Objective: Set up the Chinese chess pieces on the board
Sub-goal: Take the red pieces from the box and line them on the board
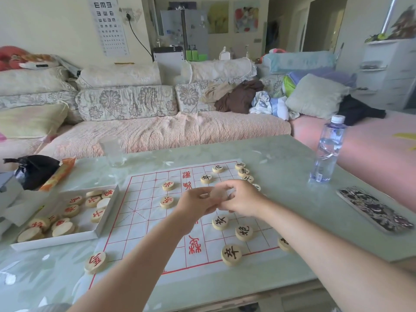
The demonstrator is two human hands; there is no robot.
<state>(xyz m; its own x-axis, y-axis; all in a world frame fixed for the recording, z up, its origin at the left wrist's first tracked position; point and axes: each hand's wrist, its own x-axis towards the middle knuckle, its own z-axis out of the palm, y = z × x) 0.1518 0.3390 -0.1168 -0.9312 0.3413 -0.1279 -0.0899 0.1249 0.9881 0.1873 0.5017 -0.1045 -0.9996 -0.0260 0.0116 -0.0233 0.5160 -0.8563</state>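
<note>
A white cloth chess board (144, 199) with red lines lies on the table. Black-lettered wooden pieces stand on its right half, such as one (231, 254) near the front edge and another (244, 232) behind it. Two red-lettered pieces (168, 186) stand left of the river. One red piece (95, 262) rests at the board's front left corner. My left hand (198, 202) and my right hand (242, 199) meet above the board's middle, both pinching a pale blurred piece (218, 192) between them.
A white box lid (105, 219) with several red pieces sits left of the board. A glass (112, 152) stands behind the board, a water bottle (327, 152) at the right, a patterned phone (374, 209) at the far right, a black bag (33, 170) at the left.
</note>
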